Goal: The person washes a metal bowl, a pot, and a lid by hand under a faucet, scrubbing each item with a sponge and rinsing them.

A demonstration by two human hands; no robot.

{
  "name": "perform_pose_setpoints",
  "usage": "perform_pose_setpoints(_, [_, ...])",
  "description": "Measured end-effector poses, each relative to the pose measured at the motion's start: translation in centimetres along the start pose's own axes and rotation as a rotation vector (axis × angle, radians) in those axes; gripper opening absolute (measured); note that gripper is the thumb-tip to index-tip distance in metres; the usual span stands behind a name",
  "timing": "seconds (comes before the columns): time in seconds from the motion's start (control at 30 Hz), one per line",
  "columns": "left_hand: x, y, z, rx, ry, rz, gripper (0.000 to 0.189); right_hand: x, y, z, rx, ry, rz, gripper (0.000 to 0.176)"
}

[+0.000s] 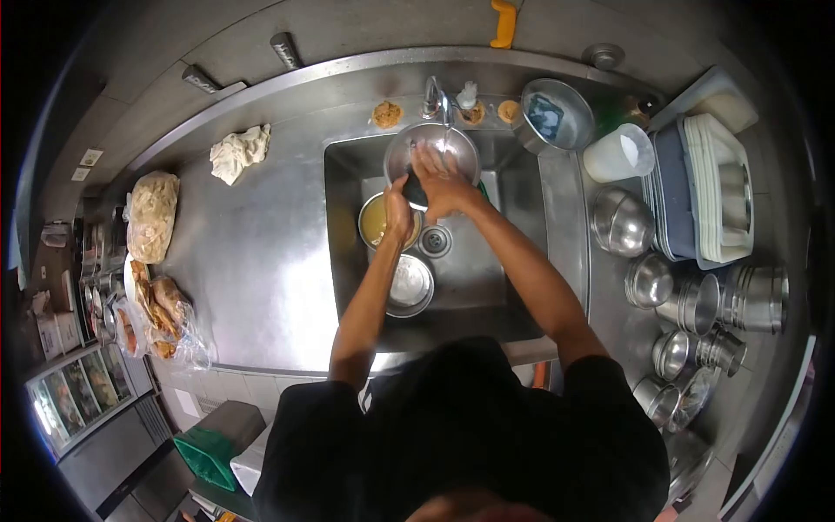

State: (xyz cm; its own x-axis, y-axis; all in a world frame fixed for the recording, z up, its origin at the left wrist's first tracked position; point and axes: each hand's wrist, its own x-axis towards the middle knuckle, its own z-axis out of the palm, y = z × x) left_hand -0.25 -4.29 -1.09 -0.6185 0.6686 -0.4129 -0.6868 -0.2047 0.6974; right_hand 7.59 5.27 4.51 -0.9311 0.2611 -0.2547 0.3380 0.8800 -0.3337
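Observation:
Under the running tap [432, 97], a steel bowl [464, 150] is tilted in the sink [504, 287]. My left hand [398, 213] is at the lower left of this bowl, its fingers closed around the rim. Spread fingers of my right hand [441, 181] lie over the bowl's inside, near a dark patch whose nature I cannot make out. Below my left hand sits a round pan [372, 222] with yellowish liquid. A smaller steel bowl [410, 285] rests lower in the sink, left of the drain [434, 242].
A cloth [239, 154] and bagged food [153, 217] lie on the left counter. Right of the sink stand a large bowl [570, 117], a white tub [619, 155], stacked trays [709, 187] and several steel bowls [623, 222]. Knives [285, 52] are at the back wall.

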Motion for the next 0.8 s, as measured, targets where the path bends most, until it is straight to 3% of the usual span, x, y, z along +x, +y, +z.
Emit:
perform_pose_setpoints(0.07, [0.4, 0.9, -0.5, 0.4, 0.118, 0.161, 0.039, -0.1, -0.3, 0.7, -0.011, -0.05, 0.065, 0.126])
perform_pose_setpoints(0.13, [1.8, 1.4, -0.2, 0.363, 0.044, 0.286, 0.043, -0.7, -1.6, 0.5, -0.173, -0.123, 0.182, 0.13])
perform_pose_setpoints(0.17, [2.2, 1.3, -0.1, 0.294, 0.043, 0.102, 0.046, -1.1, -1.5, -0.1, 0.058, -0.261, 0.037, 0.133])
perform_pose_setpoints(0.2, [2.2, 1.3, 0.2, 0.223, 0.043, -0.083, 0.049, -0.9, -1.0, 0.3, 0.053, -0.264, 0.039, 0.133])
perform_pose_setpoints(0.27, [0.2, 1.1, 1.3, 0.177, -0.016, -0.13, 0.048, 0.0, 0.6, 2.1, 0.181, -0.03, -0.085, 0.135])
perform_pose_setpoints(0.33, [0.2, 0.6, 1.0, 0.605, 0.044, 0.145, 0.043, -0.5, 2.9, 2.2, 0.197, 0.039, -0.059, 0.133])
perform_pose_setpoints(0.4, [0.9, 1.6, 0.7, 0.656, 0.038, 0.194, 0.04, -1.4, 4.2, 2.9, -0.116, -0.072, 0.04, 0.128])
perform_pose_setpoints(0.43, [1.0, 2.1, 1.0, 0.757, 0.085, 0.26, 0.04, -2.1, 2.3, 3.3, -0.229, 0.006, 0.12, 0.119])
perform_pose_setpoints(0.47, [1.1, 2.6, 1.2, 0.86, 0.131, 0.323, 0.041, -3.0, 0.9, 3.4, -0.161, -0.082, 0.166, 0.104])
perform_pose_setpoints(0.53, [2.6, 2.4, 0.8, 0.822, 0.073, 0.414, 0.045, -3.4, -0.8, 5.8, 0.163, 0.318, 0.029, 0.078])
perform_pose_setpoints(0.57, [2.3, 3.1, 1.7, 0.835, 0.083, 0.137, 0.054, -3.4, -0.5, 6.1, 0.161, 0.315, 0.035, 0.078])
perform_pose_setpoints(0.6, [1.7, 4.3, 3.0, 0.84, 0.093, -0.139, 0.063, -3.4, -0.5, 5.5, 0.344, 0.309, 0.151, 0.066])
perform_pose_setpoints(0.63, [1.0, 5.2, 3.9, 0.8, 0.021, -0.195, 0.074, -3.1, -0.3, 5.2, 0.527, 0.299, 0.263, 0.055])
perform_pose_setpoints(0.67, [1.2, 5.3, 3.8, 0.801, 0.024, -0.192, 0.074, -2.8, 1.2, 5.6, 0.537, 0.613, 0.093, 0.046])
perform_pose_setpoints(0.73, [2.5, 5.3, 2.9, 0.688, -0.038, -0.146, 0.076, -2.5, 3.7, 3.3, 0.954, 0.481, 0.404, 0.047])
perform_pose_setpoints(0.77, [4.8, 2.8, 1.1, 0.761, 0.079, 0.047, 0.072, -2.4, 5.1, 3.3, 1.332, 0.63, 0.441, 0.047])
perform_pose_setpoints(0.8, [5.2, 3.0, 1.3, 0.762, 0.081, 0.054, 0.072, -2.2, 5.6, 2.7, 1.709, 0.779, 0.469, 0.047])
